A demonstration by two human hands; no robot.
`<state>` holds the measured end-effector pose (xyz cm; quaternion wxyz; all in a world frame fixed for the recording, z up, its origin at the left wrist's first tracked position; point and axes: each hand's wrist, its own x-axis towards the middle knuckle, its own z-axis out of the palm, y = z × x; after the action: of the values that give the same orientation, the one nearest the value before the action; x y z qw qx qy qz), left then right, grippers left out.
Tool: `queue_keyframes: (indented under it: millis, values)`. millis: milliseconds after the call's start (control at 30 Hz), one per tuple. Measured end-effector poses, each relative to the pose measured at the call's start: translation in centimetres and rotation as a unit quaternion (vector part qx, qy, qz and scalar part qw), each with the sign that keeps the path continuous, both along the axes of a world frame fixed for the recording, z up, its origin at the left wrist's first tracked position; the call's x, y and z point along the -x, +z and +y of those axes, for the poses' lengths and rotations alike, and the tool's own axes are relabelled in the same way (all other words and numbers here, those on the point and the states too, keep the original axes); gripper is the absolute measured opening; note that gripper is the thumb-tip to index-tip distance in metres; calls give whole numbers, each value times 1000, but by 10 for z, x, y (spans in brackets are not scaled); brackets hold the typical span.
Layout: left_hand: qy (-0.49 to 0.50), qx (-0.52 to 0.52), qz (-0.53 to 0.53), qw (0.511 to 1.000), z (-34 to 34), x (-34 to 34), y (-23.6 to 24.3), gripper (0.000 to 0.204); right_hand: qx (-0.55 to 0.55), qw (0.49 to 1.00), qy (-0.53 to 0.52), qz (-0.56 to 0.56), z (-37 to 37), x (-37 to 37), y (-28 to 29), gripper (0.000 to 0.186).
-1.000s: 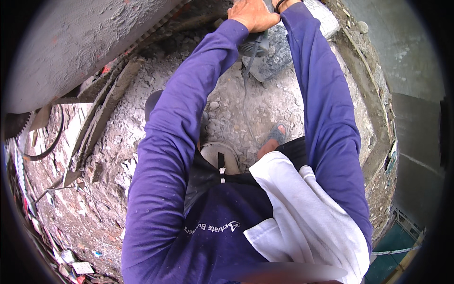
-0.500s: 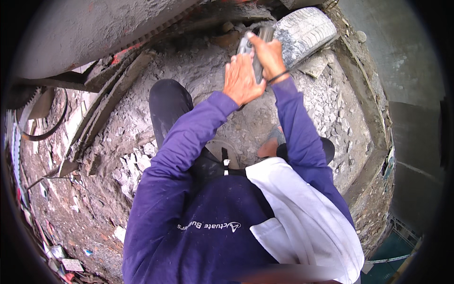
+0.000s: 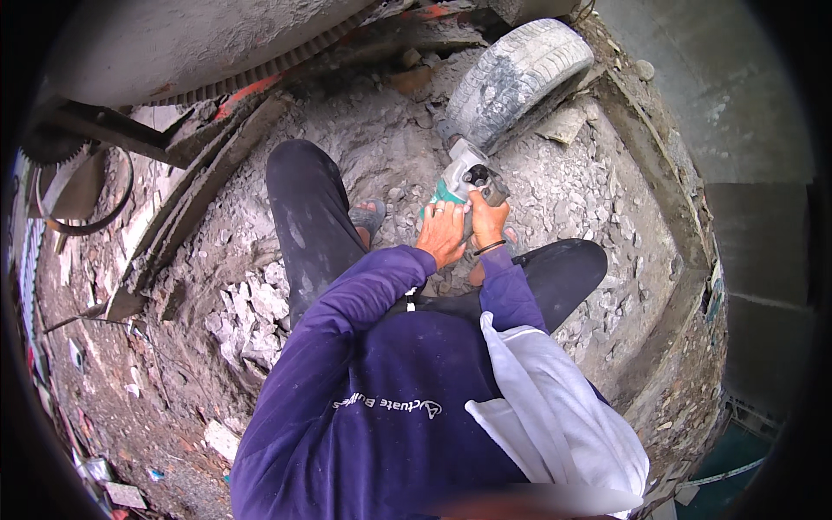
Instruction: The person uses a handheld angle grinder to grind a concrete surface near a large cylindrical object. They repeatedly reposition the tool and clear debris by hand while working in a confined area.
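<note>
Green-and-grey power tool [image 3: 457, 178] is lying right in both hands, long axis pointing forward to the chunky, dust-caked rubber tyre [image 3: 520, 82]. Left hand [image 3: 443, 234] is wrapping its fingers over the smooth body, right hand [image 3: 488, 221] is curling its own around the stubby grip [image 3: 496, 192], crumbly rubble [image 3: 572, 204] spreading below.

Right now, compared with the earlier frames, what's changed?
The left hand and right hand have come from the picture's top edge back toward the torso, bringing the green-and-grey power tool with them. The arms, stretched out before, are now bent. No visible grab or release since half a second ago: both hands stay on the tool. Unchanged: tire on the rubble, white towel over the right shoulder.
</note>
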<state>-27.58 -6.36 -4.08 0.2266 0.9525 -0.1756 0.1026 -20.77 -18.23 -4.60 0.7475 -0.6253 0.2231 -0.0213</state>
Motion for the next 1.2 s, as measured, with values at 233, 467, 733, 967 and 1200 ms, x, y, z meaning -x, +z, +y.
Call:
queue_keyframes:
  millis: [233,467,733,967,1200]
  values:
    - [11,128,48,991,0,41,76,70,-20,994,72,81,5,33,113,11]
    - [102,224,75,966,16,61,123,66,13,974,197,114,38,36,173,11]
    - [167,300,20,939,43,64,179,60,-1,950,296,95,77,32,226,17]
    - [218,203,128,946,109,19,118,72,91,950,291,63,163,-24,146,20]
    - [267,223,149,926,189,-31,114,72,95,946,305,44,254,-76,117,51]
